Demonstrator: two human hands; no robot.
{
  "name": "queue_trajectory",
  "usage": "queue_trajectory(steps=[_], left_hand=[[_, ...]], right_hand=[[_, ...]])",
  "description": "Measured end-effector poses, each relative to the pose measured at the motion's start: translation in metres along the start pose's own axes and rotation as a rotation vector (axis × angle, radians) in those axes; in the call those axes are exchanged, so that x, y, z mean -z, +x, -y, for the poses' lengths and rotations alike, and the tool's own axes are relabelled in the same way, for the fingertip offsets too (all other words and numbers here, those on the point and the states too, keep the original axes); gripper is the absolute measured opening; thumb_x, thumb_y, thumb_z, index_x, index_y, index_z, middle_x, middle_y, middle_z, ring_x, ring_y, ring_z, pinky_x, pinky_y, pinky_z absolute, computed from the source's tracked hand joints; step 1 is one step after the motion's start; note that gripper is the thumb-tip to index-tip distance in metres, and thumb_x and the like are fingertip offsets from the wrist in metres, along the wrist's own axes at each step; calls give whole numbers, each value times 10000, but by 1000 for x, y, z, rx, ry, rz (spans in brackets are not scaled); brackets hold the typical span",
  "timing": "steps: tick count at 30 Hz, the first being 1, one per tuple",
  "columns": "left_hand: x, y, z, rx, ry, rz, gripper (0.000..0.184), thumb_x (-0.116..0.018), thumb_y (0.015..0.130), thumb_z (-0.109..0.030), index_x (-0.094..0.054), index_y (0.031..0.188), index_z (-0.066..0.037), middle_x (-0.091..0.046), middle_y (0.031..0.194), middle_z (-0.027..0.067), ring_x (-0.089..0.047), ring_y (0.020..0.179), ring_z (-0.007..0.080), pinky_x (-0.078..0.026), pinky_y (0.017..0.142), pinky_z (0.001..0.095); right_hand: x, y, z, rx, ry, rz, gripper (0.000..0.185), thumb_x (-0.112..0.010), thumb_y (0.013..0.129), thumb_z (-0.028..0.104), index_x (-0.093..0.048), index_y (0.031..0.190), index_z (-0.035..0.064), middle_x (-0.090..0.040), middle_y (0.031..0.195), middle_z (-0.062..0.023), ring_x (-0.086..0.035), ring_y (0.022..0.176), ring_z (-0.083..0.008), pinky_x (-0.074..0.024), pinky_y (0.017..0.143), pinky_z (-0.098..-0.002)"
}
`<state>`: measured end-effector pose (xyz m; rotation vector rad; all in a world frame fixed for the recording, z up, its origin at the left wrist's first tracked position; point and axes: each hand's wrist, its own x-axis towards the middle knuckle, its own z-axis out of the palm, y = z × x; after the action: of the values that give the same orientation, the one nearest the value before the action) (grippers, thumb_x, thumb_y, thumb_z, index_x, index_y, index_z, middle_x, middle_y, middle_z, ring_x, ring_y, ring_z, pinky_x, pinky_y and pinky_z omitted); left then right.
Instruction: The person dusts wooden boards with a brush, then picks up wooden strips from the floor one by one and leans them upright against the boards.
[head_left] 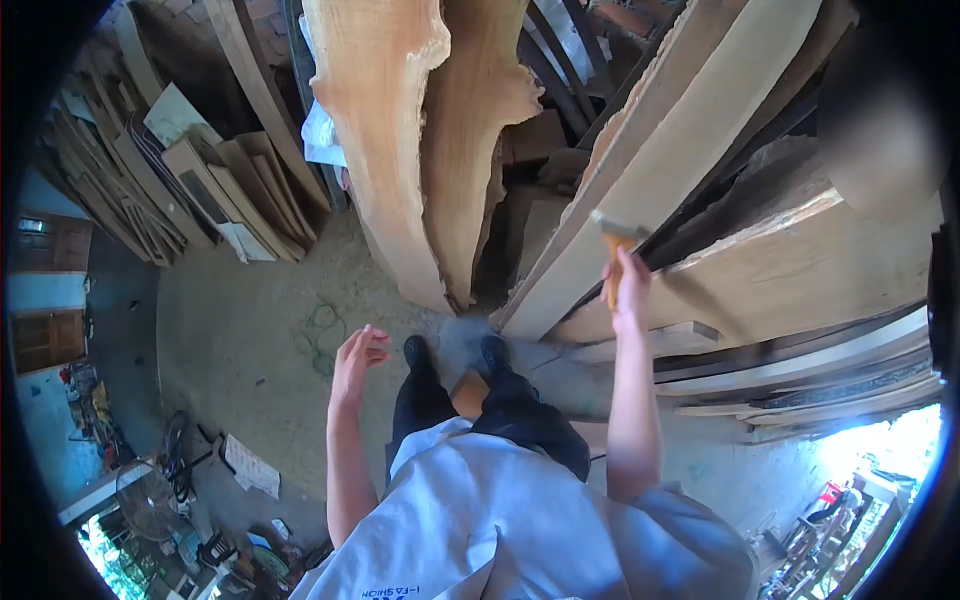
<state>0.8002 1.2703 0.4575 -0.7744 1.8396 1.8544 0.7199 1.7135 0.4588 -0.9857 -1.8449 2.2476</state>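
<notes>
My right hand (pixel 630 285) is closed around the orange-brown handle of a flat paintbrush (pixel 620 232). The brush's pale bristle end points away from me, over a long pale plank (pixel 690 130) that leans up to the right. Whether the bristles touch the wood I cannot tell. My left hand (pixel 358 362) hangs in the air above the floor, fingers apart and a little bent, holding nothing. Ahead of it, two live-edge wood slabs (pixel 380 130) stand on end, one partly behind the other.
More boards (pixel 810 260) lean on the right, with a stack of curved planks (pixel 800 365) below them. Offcuts (pixel 230 190) lean at the far left. A paper sheet (pixel 252 467) and a fan (pixel 150 500) are at lower left. Thin loops of cord (pixel 322 320) lie on the floor.
</notes>
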Motion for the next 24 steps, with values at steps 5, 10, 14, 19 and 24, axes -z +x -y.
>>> queue_trajectory(steps=[5,10,14,19,24], left_hand=[[-15,-18,8,11,14,61,362,-496,1011,-366,-646,1015,-37,-675,960,65,-607,765,137,-509,778,295],[16,-27,4,-87,37,80,376,-497,1009,-378,-649,1017,-34,-673,960,61,-610,776,141,-505,779,292],[60,-30,23,-94,49,102,386,-500,1007,-391,-650,1020,-36,-676,967,61,-615,783,141,-503,777,287],[115,-33,55,-24,55,153,388,-508,1002,-398,-652,1025,-38,-678,968,65,-620,781,136,-502,775,282],[148,-39,56,-52,106,148,388,-513,998,-396,-656,1021,-36,-681,967,68,-620,768,133,-503,774,280]], right_hand=[[-2,-14,21,94,36,17,272,-576,969,327,-520,829,100,-570,636,-41,-485,394,-118,-376,326,-257],[-2,-22,-63,-14,-87,-22,302,-551,981,361,-508,845,95,-566,634,-37,-483,390,-124,-371,333,-256],[-17,-54,-63,46,-102,-92,312,-543,984,379,-507,855,97,-564,634,-37,-488,395,-130,-389,345,-268],[-43,-43,-48,157,-122,-127,313,-557,978,344,-549,833,66,-600,669,-46,-517,430,-134,-413,372,-268],[-67,-44,-42,177,-174,-112,292,-562,973,330,-589,906,47,-618,683,-51,-538,458,-134,-431,396,-275]])
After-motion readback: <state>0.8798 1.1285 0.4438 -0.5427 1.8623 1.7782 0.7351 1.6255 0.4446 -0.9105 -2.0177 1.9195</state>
